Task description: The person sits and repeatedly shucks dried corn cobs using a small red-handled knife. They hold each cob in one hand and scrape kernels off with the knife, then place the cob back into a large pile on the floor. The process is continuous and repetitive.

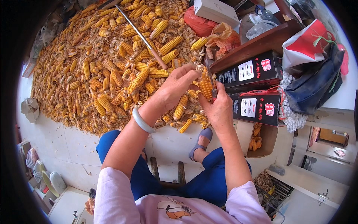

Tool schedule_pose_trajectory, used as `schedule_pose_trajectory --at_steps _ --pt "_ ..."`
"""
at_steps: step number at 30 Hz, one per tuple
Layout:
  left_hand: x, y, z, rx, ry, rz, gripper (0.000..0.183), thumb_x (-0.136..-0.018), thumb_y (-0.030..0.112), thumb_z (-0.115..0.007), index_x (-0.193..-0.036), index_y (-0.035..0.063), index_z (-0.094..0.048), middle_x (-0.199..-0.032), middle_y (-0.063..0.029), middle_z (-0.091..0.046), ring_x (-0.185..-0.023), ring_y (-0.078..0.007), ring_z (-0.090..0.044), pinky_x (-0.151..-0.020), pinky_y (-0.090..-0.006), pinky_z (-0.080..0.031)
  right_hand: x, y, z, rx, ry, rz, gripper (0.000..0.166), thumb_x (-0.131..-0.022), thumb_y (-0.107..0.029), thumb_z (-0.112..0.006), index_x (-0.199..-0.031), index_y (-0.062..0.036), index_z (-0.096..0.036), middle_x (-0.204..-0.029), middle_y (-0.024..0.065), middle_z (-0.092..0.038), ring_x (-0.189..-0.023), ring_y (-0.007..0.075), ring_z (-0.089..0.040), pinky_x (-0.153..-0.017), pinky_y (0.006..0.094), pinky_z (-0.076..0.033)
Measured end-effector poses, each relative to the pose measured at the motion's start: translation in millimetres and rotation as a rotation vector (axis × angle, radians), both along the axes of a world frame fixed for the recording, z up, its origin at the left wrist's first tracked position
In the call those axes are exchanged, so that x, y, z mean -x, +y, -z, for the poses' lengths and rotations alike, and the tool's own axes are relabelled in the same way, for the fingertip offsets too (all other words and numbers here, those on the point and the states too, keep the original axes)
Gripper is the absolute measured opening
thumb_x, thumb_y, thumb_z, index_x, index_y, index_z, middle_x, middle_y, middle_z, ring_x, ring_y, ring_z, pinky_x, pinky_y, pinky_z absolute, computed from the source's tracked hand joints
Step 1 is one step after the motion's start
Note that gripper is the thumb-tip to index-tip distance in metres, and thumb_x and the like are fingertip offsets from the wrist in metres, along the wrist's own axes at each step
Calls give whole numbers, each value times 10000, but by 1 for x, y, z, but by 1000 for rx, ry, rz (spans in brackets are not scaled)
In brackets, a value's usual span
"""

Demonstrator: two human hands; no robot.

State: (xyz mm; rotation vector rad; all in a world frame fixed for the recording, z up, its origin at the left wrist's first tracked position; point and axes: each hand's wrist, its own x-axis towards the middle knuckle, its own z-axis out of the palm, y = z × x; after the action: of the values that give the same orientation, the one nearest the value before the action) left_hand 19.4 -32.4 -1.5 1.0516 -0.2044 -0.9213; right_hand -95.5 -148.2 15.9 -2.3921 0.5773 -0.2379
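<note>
My right hand (pixel 219 107) grips an ear of yellow corn (pixel 205 86) from below, together with a narrow dark tool (pixel 211 79) lying along the ear's right side; its exact kind cannot be told. At the ear's upper left is my left hand (pixel 181 79), thumb and fingers bent near the husk end; whether its fingers press on the ear is hard to see. Under and beyond both hands spreads a large heap of corn ears (pixel 109 81), husk scraps and loose kernels. A metal rod with a brown handle (pixel 160 59) lies on the heap, just past my left hand.
Black printed cartons (pixel 256 107) stand at the right beside a wooden board (pixel 257 42). An open cardboard box (pixel 263 151) holds more corn. Red plastic bags (pixel 200 22) and a white box (pixel 215 12) sit at the heap's far right. A black crate (pixel 281 187) stands lower right.
</note>
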Motion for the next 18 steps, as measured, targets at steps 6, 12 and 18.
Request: schedule_pose_trajectory --at_steps 6,12,18 --pt "-8 4 9 45 -53 107 245 -963 166 -520 -1171 43 -564 -1048 4 -604 -990 -89 -574 -832 -295 -503 2 3 2 140 -73 -65 547 -786 -125 -725 -1239 28 -459 -1080 254 -636 -933 411 -651 -790 454 -532" --pt "-5 3 9 -13 -20 57 249 -923 78 -531 -1170 49 -555 -1063 -2 -612 -953 -96 -592 -802 -297 -519 4 4 6 167 -51 -60 534 -782 -126 -726 -1219 39 -467 -1043 258 -645 -910 417 -655 -771 460 -534" --pt "-5 3 14 -38 -48 36 279 -918 47 -507 -1194 48 -546 -1132 -44 -621 -998 -128 -600 -832 -292 -505 0 9 3 48 -5 9 419 -783 -186 -732 -1082 28 -531 -932 250 -662 -854 417 -660 -745 458 -525"
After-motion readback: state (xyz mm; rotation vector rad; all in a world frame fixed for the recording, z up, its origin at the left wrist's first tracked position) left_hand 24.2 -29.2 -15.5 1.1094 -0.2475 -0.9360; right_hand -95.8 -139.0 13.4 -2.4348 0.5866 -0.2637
